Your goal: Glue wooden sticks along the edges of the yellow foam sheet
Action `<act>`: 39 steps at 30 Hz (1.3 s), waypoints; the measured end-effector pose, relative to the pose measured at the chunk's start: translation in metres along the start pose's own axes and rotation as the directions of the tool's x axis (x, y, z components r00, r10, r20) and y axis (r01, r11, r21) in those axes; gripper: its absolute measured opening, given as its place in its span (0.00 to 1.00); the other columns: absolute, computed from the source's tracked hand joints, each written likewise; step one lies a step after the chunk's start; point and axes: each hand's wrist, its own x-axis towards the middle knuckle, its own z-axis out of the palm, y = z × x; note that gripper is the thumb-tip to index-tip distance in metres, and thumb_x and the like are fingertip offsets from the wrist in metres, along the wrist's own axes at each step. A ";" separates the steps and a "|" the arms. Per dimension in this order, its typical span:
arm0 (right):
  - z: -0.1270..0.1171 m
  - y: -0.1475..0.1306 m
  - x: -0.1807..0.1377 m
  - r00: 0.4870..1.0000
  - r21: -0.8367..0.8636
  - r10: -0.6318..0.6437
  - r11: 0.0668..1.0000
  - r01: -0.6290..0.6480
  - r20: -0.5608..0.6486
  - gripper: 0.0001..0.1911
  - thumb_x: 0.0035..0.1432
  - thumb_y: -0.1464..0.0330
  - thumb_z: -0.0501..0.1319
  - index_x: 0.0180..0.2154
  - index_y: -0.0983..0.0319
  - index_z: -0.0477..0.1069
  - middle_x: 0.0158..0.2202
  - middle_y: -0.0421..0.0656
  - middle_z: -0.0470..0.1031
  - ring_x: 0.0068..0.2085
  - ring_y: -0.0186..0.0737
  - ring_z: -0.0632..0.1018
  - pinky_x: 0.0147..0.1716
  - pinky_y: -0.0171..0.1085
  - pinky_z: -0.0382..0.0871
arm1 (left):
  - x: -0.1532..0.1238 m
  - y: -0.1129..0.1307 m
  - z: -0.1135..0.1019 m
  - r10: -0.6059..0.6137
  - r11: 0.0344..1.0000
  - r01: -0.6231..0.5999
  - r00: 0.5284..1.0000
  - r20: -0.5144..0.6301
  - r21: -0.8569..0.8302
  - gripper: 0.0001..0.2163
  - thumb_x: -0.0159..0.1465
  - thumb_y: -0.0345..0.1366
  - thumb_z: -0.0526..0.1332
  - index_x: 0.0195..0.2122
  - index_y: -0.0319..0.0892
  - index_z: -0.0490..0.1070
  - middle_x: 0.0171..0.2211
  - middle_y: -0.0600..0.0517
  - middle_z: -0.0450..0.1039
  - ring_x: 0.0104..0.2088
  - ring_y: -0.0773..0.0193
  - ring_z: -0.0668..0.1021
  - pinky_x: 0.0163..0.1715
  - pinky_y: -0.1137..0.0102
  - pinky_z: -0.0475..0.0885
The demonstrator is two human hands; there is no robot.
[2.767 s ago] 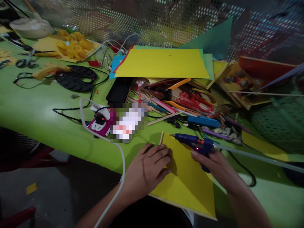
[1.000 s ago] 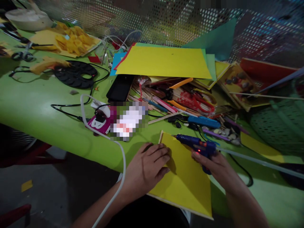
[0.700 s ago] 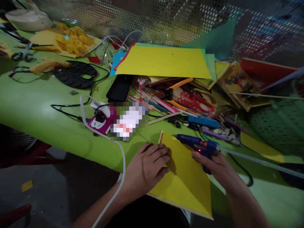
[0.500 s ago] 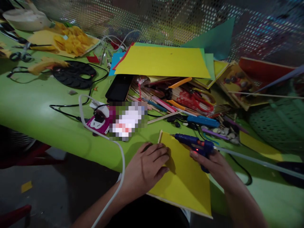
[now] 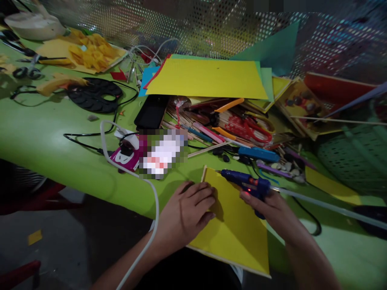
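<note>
My right hand (image 5: pixel 269 207) is closed around the grip of a dark blue hot glue gun (image 5: pixel 248 182). A red light glows on its body, and a long clear glue stick (image 5: pixel 320 205) sticks out behind it. The gun's nozzle points left, above the far edge of a yellow sheet (image 5: pixel 238 231), which has pale strips along its edges. Across the sheet's left side lies my left hand (image 5: pixel 189 211), palm down, fingers slightly bent and thumb apart. Its underside is hidden.
A white cable (image 5: pixel 155 193) crosses over my left forearm. Beyond the sheet are a pink power strip (image 5: pixel 128 155), a black phone (image 5: pixel 152 110), red-handled scissors (image 5: pixel 258 129), thin sticks, a blue cutter (image 5: pixel 258 153) and stacked coloured paper (image 5: pixel 208 78). At right stands a green basket (image 5: pixel 353 157).
My right hand and the glue gun have shifted very slightly to the left. My left hand and the yellow sheet stay in place.
</note>
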 end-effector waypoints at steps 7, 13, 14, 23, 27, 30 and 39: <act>-0.009 0.002 -0.005 1.000 0.081 0.024 0.996 -0.024 -0.002 0.30 0.55 0.53 0.66 0.56 0.59 0.74 0.48 0.47 0.80 0.51 0.54 0.77 0.49 0.47 0.73 | 0.000 0.000 0.000 -0.005 1.000 0.005 1.000 0.007 -0.019 0.12 0.70 0.39 0.56 0.53 0.46 0.70 0.59 0.53 0.72 0.61 0.61 0.70 0.60 0.57 0.61; -0.013 0.006 -0.006 0.998 0.061 0.034 0.998 -0.031 -0.055 0.24 0.54 0.52 0.67 0.47 0.60 0.79 0.40 0.47 0.82 0.45 0.51 0.79 0.42 0.42 0.76 | -0.001 0.000 0.000 -0.001 1.000 0.001 1.000 0.012 -0.016 0.13 0.69 0.39 0.57 0.53 0.46 0.70 0.58 0.52 0.72 0.61 0.60 0.70 0.60 0.56 0.62; -0.013 0.005 -0.006 0.998 0.059 0.035 0.998 -0.031 -0.057 0.24 0.53 0.52 0.67 0.46 0.60 0.79 0.39 0.47 0.82 0.44 0.50 0.80 0.41 0.41 0.76 | -0.001 -0.001 0.000 0.000 1.000 0.000 1.000 0.007 -0.016 0.13 0.69 0.39 0.57 0.53 0.46 0.70 0.58 0.52 0.72 0.61 0.60 0.70 0.60 0.56 0.62; -0.009 -0.002 -0.004 0.999 0.078 0.051 0.996 -0.051 0.005 0.30 0.56 0.53 0.66 0.56 0.59 0.73 0.43 0.47 0.82 0.47 0.51 0.79 0.44 0.43 0.76 | 0.001 0.001 -0.002 0.001 1.000 -0.001 1.000 0.000 -0.019 0.12 0.69 0.38 0.57 0.52 0.45 0.70 0.58 0.53 0.73 0.60 0.61 0.70 0.59 0.56 0.63; -0.013 0.003 -0.005 0.999 0.081 0.036 0.996 -0.037 0.015 0.29 0.56 0.53 0.66 0.57 0.58 0.73 0.46 0.46 0.81 0.50 0.52 0.78 0.47 0.44 0.74 | 0.001 0.000 -0.002 -0.001 1.000 0.001 1.000 0.007 -0.014 0.12 0.69 0.38 0.57 0.53 0.45 0.71 0.57 0.50 0.73 0.60 0.59 0.71 0.59 0.55 0.63; -0.015 0.007 -0.007 1.000 0.082 0.027 0.996 -0.026 -0.007 0.28 0.56 0.54 0.66 0.56 0.57 0.74 0.48 0.46 0.80 0.50 0.52 0.78 0.47 0.44 0.74 | 0.001 0.000 -0.002 -0.001 1.000 0.001 1.000 0.009 -0.016 0.13 0.69 0.38 0.57 0.53 0.45 0.70 0.58 0.50 0.73 0.60 0.59 0.71 0.59 0.55 0.63; -0.010 0.002 -0.005 1.000 0.011 0.024 1.000 -0.025 0.019 0.29 0.57 0.53 0.64 0.57 0.59 0.73 0.44 0.46 0.81 0.47 0.53 0.78 0.44 0.45 0.75 | 0.001 0.000 -0.002 -0.008 1.000 0.008 1.000 0.016 -0.012 0.12 0.69 0.38 0.56 0.52 0.45 0.70 0.58 0.51 0.72 0.61 0.60 0.70 0.60 0.56 0.62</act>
